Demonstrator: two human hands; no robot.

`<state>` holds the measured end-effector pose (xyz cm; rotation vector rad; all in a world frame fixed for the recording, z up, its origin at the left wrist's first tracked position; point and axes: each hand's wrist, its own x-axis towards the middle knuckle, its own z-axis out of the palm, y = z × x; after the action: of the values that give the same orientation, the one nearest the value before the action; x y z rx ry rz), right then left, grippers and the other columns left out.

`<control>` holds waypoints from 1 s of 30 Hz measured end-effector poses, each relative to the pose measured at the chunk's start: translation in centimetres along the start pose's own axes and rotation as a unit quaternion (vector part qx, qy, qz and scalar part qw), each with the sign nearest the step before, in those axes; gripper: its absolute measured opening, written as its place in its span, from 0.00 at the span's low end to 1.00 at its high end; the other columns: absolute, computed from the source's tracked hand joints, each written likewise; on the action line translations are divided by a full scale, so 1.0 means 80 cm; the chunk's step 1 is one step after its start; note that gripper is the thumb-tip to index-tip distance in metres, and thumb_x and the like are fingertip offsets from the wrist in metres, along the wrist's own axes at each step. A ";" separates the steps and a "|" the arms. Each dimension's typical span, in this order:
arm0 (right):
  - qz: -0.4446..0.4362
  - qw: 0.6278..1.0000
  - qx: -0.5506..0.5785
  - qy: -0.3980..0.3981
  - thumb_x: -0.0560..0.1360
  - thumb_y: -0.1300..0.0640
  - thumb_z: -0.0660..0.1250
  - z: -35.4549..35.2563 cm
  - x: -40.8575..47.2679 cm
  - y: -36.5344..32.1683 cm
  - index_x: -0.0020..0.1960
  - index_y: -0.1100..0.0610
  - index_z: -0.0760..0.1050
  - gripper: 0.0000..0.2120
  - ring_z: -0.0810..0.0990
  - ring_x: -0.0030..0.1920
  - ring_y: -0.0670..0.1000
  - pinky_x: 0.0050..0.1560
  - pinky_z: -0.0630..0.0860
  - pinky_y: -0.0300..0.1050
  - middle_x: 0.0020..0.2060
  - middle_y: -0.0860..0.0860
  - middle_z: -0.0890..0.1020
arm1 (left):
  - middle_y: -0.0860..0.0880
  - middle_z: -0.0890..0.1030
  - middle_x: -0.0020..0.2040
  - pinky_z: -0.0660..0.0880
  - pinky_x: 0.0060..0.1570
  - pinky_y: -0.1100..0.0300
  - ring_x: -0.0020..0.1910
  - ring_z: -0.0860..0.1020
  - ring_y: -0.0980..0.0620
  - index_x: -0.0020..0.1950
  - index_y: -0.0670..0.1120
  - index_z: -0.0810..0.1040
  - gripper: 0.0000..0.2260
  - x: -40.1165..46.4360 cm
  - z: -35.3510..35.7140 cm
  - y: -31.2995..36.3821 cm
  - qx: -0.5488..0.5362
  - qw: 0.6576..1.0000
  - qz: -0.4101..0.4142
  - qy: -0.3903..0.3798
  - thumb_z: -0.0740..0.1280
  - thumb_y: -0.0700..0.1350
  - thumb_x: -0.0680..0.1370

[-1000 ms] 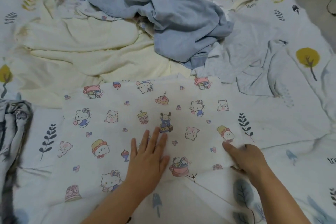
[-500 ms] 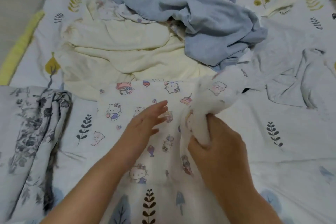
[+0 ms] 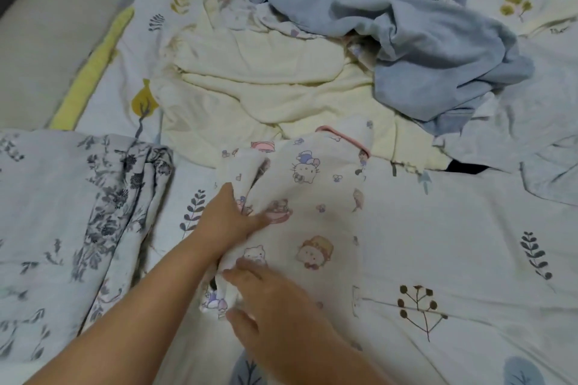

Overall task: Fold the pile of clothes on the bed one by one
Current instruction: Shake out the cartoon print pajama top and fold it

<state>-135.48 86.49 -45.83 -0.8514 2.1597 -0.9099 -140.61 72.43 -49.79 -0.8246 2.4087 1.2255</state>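
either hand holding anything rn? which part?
Both hold the cartoon-print garment: left hand grips its bunched left edge, right hand pinches the near-left corner.

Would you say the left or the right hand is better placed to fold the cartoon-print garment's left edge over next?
Probably the left hand: it grips the cartoon-print garment at its bunched left edge. The right hand holds the near corner and looks better suited to anchoring.

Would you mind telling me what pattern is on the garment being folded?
The white cotton garment carries small pastel cartoon cats and characters, seen in the head view.
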 end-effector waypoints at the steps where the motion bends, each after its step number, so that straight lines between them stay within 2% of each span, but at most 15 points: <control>1: 0.009 0.998 0.019 0.051 0.78 0.56 0.57 -0.001 -0.001 0.002 0.70 0.53 0.67 0.20 0.64 0.69 0.50 0.68 0.59 0.39 0.70 0.51 0.67 | 0.50 0.79 0.49 0.69 0.42 0.59 0.50 0.77 0.49 0.56 0.46 0.73 0.19 0.002 0.007 0.000 0.012 0.999 0.022 0.022 0.73 0.46 0.69; 3: 0.041 0.978 0.005 0.205 0.75 0.60 0.59 -0.011 -0.002 0.014 0.62 0.55 0.75 0.17 0.72 0.64 0.51 0.64 0.66 0.39 0.63 0.52 0.75 | 0.49 0.81 0.48 0.71 0.45 0.61 0.50 0.78 0.49 0.54 0.46 0.77 0.10 0.007 0.005 -0.001 -0.054 0.996 0.060 0.031 0.66 0.38 0.73; 5: 0.122 0.943 -0.047 0.307 0.76 0.58 0.59 -0.024 -0.001 0.032 0.66 0.54 0.71 0.18 0.66 0.69 0.54 0.69 0.62 0.45 0.68 0.54 0.70 | 0.51 0.84 0.44 0.75 0.43 0.65 0.46 0.81 0.55 0.48 0.50 0.81 0.09 0.007 -0.010 -0.006 -0.169 0.982 0.079 -0.004 0.64 0.39 0.74; 8: 0.295 0.930 -0.076 0.204 0.78 0.40 0.50 -0.026 -0.001 0.062 0.76 0.47 0.43 0.31 0.42 0.75 0.53 0.74 0.48 0.52 0.76 0.48 0.42 | 0.45 0.84 0.47 0.77 0.45 0.57 0.45 0.83 0.49 0.49 0.45 0.82 0.11 0.010 -0.023 -0.029 -0.354 0.934 -0.025 -0.046 0.61 0.38 0.74; 11: 0.308 0.941 -0.055 0.129 0.75 0.33 0.49 0.000 -0.003 0.070 0.73 0.44 0.29 0.38 0.42 0.76 0.55 0.73 0.54 0.52 0.74 0.48 0.32 | 0.40 0.82 0.47 0.77 0.41 0.55 0.38 0.82 0.47 0.50 0.41 0.77 0.08 0.015 -0.018 -0.050 -0.308 0.942 -0.133 0.019 0.64 0.41 0.74; 13: 0.299 0.944 -0.039 0.138 0.74 0.34 0.52 0.014 -0.005 0.073 0.71 0.43 0.25 0.41 0.44 0.75 0.54 0.70 0.59 0.49 0.72 0.45 0.29 | 0.44 0.81 0.50 0.77 0.49 0.50 0.45 0.80 0.45 0.54 0.44 0.73 0.20 0.019 -0.011 -0.043 -0.215 0.968 -0.114 0.060 0.69 0.54 0.68; 15: 0.299 0.940 -0.021 0.163 0.73 0.34 0.55 0.017 -0.005 0.076 0.72 0.41 0.28 0.42 0.45 0.75 0.52 0.69 0.61 0.46 0.72 0.43 0.30 | 0.46 0.80 0.49 0.76 0.51 0.47 0.47 0.80 0.45 0.54 0.45 0.72 0.22 0.025 -0.011 -0.029 -0.147 0.984 -0.066 0.082 0.71 0.55 0.67; 17: 0.288 0.940 -0.009 0.180 0.73 0.36 0.58 0.017 -0.005 0.078 0.73 0.40 0.30 0.42 0.46 0.75 0.50 0.69 0.60 0.45 0.72 0.42 0.32 | 0.44 0.83 0.46 0.78 0.50 0.46 0.45 0.82 0.44 0.54 0.42 0.76 0.11 0.032 -0.013 -0.021 -0.256 0.964 -0.057 0.049 0.67 0.46 0.75; 19: 0.269 0.945 0.001 0.185 0.74 0.37 0.59 0.020 -0.008 0.080 0.71 0.38 0.29 0.42 0.44 0.75 0.48 0.71 0.57 0.44 0.72 0.41 0.31 | 0.40 0.82 0.47 0.77 0.52 0.44 0.46 0.81 0.41 0.56 0.39 0.76 0.10 0.036 -0.010 -0.024 -0.328 0.938 -0.101 0.039 0.61 0.41 0.79; 20: 0.265 0.948 0.001 0.177 0.75 0.38 0.59 0.021 -0.010 0.080 0.68 0.36 0.27 0.41 0.43 0.75 0.48 0.71 0.55 0.44 0.71 0.41 0.30 | 0.37 0.80 0.52 0.75 0.54 0.42 0.50 0.79 0.39 0.59 0.38 0.73 0.11 0.036 -0.007 -0.027 -0.269 0.954 -0.106 0.075 0.60 0.40 0.78; 22: 0.273 0.947 -0.010 0.169 0.75 0.37 0.57 0.020 -0.011 0.079 0.64 0.36 0.25 0.40 0.39 0.75 0.49 0.73 0.50 0.44 0.71 0.42 0.29 | 0.37 0.72 0.63 0.68 0.63 0.42 0.62 0.71 0.37 0.67 0.40 0.65 0.19 0.028 0.006 -0.038 -0.039 0.981 -0.070 0.177 0.61 0.42 0.77; 24: 0.277 0.936 -0.026 0.217 0.74 0.36 0.53 0.018 -0.002 0.076 0.63 0.35 0.22 0.38 0.35 0.74 0.48 0.72 0.44 0.45 0.71 0.43 0.29 | 0.39 0.59 0.73 0.56 0.69 0.42 0.72 0.59 0.39 0.75 0.44 0.56 0.29 0.010 0.020 -0.040 0.098 0.967 0.060 0.226 0.61 0.49 0.77; 26: 0.279 0.923 -0.040 0.262 0.73 0.35 0.47 0.019 0.011 0.076 0.62 0.33 0.19 0.36 0.31 0.72 0.47 0.71 0.39 0.48 0.68 0.43 0.25 | 0.43 0.46 0.77 0.44 0.69 0.41 0.75 0.47 0.40 0.77 0.54 0.47 0.31 -0.001 0.034 -0.045 0.199 0.950 0.144 0.194 0.51 0.60 0.76; 28: 0.288 0.925 -0.092 0.229 0.73 0.35 0.45 0.029 0.021 0.079 0.65 0.37 0.20 0.35 0.31 0.73 0.55 0.72 0.41 0.55 0.67 0.48 0.23 | 0.50 0.35 0.76 0.37 0.68 0.38 0.75 0.37 0.41 0.72 0.62 0.35 0.30 0.000 0.045 -0.061 0.276 0.948 0.118 0.106 0.38 0.68 0.72; 30: 0.292 0.923 -0.166 0.188 0.74 0.38 0.56 0.041 0.025 0.082 0.75 0.46 0.41 0.37 0.45 0.74 0.66 0.70 0.54 0.63 0.74 0.57 0.38 | 0.53 0.32 0.75 0.37 0.69 0.37 0.74 0.33 0.42 0.67 0.65 0.29 0.27 0.004 0.055 -0.080 0.280 0.956 0.071 0.044 0.34 0.70 0.71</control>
<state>-136.20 87.42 -53.34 -0.1302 2.7305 -0.4242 -136.84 72.87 -56.57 -0.5444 2.7152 0.4898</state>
